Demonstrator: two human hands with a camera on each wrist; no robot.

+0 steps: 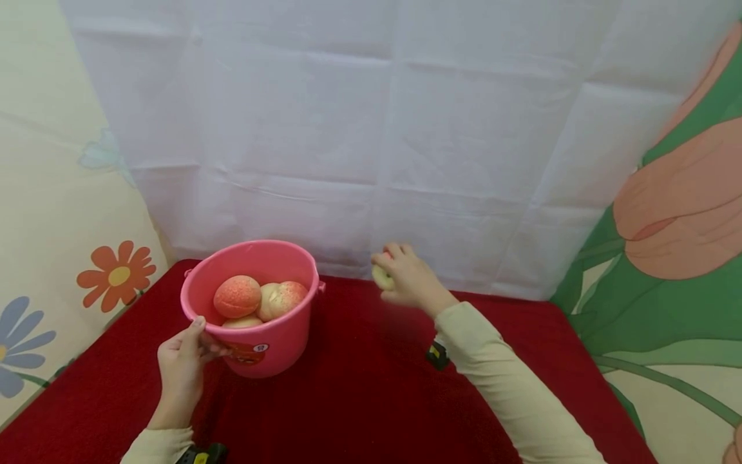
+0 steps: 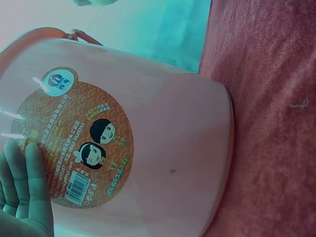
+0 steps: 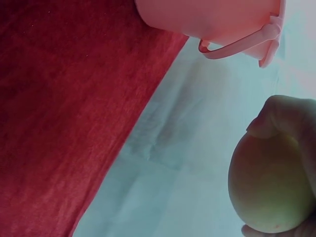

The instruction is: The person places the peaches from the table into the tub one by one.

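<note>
A pink plastic bucket [image 1: 284, 351] stands at the left of the red cloth, with several peaches [image 1: 237, 295] inside, speckled red over pale yellow. My left hand [image 1: 184, 361] holds its near left rim, thumb on top. In the left wrist view those fingers [image 2: 34, 170] lie along the outer wall, over the round orange label [image 2: 111, 148]. To the right of the bucket, my right hand [image 1: 413, 278] grips another peach [image 3: 269, 182] above the cloth's far edge. Pale yellow-green skin shows between thumb and fingers; the hand hides the rest.
Red cloth [image 1: 359, 399] covers the table. A creased white sheet [image 1: 371, 129] hangs right behind its far edge. Flower-printed panels [image 1: 118, 277] flank both sides. The bucket's handle [image 3: 242, 45] hangs down at the back, seen in the right wrist view.
</note>
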